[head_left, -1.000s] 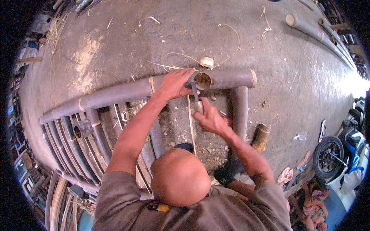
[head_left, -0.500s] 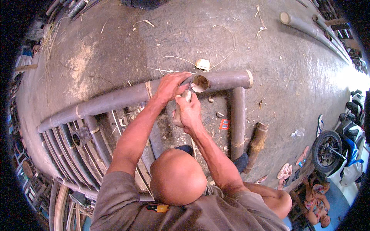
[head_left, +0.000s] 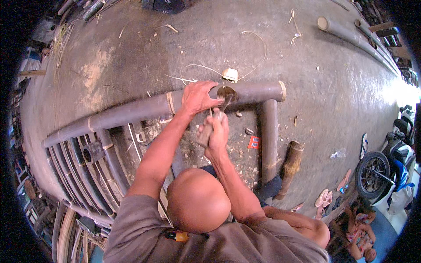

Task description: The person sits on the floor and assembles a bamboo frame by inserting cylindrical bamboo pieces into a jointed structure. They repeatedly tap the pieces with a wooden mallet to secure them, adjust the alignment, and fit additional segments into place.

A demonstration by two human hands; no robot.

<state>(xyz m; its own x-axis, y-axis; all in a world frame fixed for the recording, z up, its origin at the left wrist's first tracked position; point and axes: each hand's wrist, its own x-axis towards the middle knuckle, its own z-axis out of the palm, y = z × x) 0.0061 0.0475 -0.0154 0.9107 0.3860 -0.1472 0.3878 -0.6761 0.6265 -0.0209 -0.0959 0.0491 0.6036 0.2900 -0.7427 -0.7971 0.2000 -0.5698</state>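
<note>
A thick grey-brown bamboo pole (head_left: pixel 131 115) lies crosswise in front of me, with a round hole (head_left: pixel 226 93) cut in its upper side near the right end. My left hand (head_left: pixel 198 97) lies over the pole just left of the hole, gripping it, thumb toward the hole's near edge. Closed around the wooden handle of a knife (head_left: pixel 227 100), my right hand (head_left: pixel 214 133) is close below the pole. The blade is smeared by motion and reaches up into the hole. Its exact shape cannot be made out.
Bamboo crosspieces (head_left: pixel 269 136) join the pole in a frame, slats at left. A short bamboo piece (head_left: pixel 290 168) stands right of it. A pale block (head_left: pixel 230 74) lies beyond the hole. Further right are sandals (head_left: pixel 324 198), a motorbike (head_left: pixel 375 175) and another person (head_left: pixel 363 230).
My right hand has moved slightly down and left, and the knife blade now points into the hole. My left thumb has spread from the fingers. The pole stays in place.
</note>
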